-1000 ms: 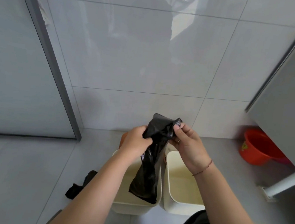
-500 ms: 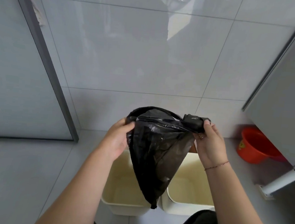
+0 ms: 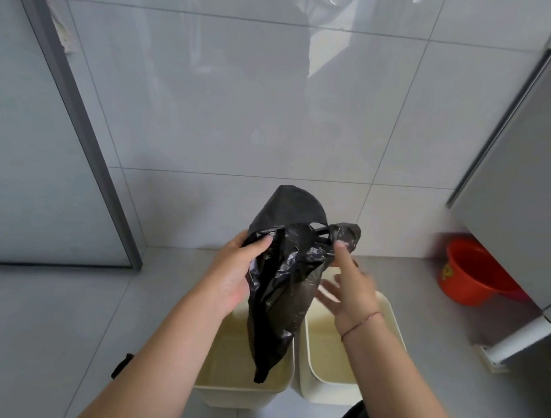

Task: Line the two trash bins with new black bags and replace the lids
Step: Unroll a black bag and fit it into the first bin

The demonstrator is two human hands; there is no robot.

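Presently, head view: thin black plastic bag (image 3: 281, 291) held up, partly opened, tail hanging over left cream plastic bin (image 3: 239, 399). Left grip (image 3: 233, 271) grasping bag mouth. Right grip (image 3: 346, 293) released, fingers spread, index touching bag handle. Right cream plastic bin (image 3: 325, 351) alongside, likewise bare inside. No lids visible. Judged early stage: both linings and both lids outstanding.

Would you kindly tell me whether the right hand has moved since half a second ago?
Yes: the right hand has dropped lower against the right bin, down over its far rim, fingers now spread.
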